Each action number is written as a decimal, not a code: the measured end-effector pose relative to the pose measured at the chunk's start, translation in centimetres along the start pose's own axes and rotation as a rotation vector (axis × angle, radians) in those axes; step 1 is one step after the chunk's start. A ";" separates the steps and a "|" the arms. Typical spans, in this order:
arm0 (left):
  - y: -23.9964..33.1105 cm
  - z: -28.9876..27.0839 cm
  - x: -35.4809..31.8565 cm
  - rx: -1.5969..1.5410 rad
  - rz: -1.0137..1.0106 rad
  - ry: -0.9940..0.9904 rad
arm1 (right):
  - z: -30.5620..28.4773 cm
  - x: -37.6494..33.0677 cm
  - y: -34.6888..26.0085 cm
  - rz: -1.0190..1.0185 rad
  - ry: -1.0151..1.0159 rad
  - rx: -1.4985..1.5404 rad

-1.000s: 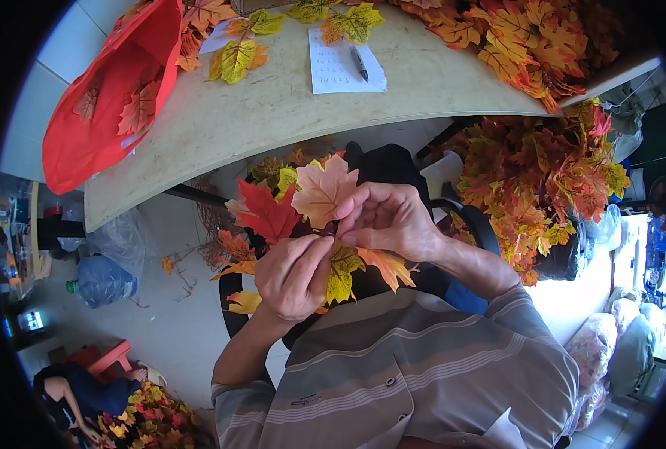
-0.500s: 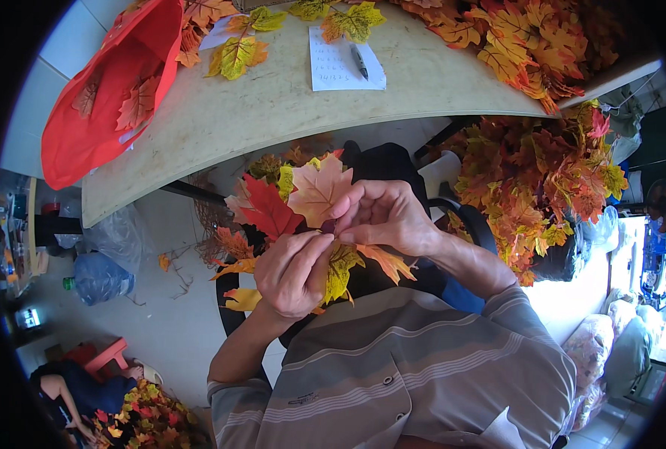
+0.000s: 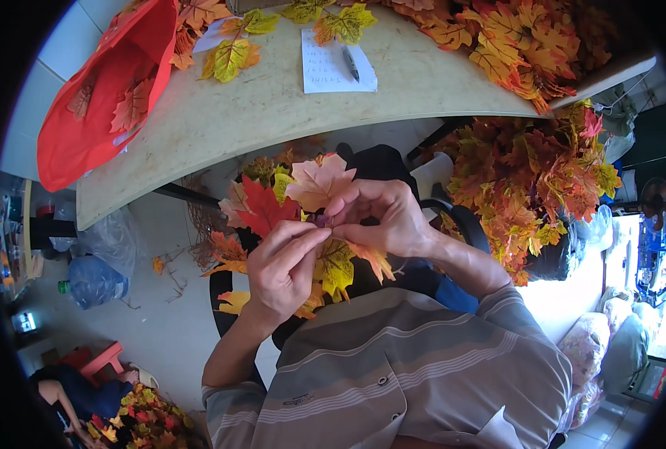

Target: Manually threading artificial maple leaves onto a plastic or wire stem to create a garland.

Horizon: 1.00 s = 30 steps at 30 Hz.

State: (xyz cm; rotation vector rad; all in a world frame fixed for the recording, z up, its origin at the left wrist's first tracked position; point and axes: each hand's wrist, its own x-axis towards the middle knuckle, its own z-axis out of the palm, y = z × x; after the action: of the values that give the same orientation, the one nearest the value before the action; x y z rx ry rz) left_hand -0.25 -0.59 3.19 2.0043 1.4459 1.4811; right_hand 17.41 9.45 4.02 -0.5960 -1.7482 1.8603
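In my lap is a spray of artificial maple leaves: a pale pink leaf [image 3: 319,182] on top, a red leaf [image 3: 267,208] at its left, a yellow leaf [image 3: 335,266] below. My left hand [image 3: 282,262] pinches a small dark purple piece [image 3: 321,221] at the pink leaf's base. Thumb and forefinger of my right hand [image 3: 385,217] close on the base of the same leaf from the other side. Fingertips of both hands nearly meet there. The stem beneath is mostly hidden by my fingers.
Ahead stands a table [image 3: 220,127] with a paper [image 3: 321,71], a pen [image 3: 350,63] and an orange leaf pile [image 3: 524,45]. A red cloth bag [image 3: 101,112] hangs over its left edge. More leaf sprays [image 3: 527,187] stand at right. A person [image 3: 71,396] sits at lower left.
My left fingers have shifted slightly and more of the purple piece shows. The pink leaf has tilted a little. The whole view has moved slightly.
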 end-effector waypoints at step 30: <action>0.8 -0.1 -0.9 -0.362 -0.353 0.087 | 1.5 -0.3 0.0 -0.082 0.070 0.025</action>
State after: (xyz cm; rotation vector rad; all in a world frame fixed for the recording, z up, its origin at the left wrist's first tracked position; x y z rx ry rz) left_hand 0.10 -1.73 3.28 1.4090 1.3590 1.5512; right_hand 16.71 8.07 4.10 -0.5649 -1.6767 1.7819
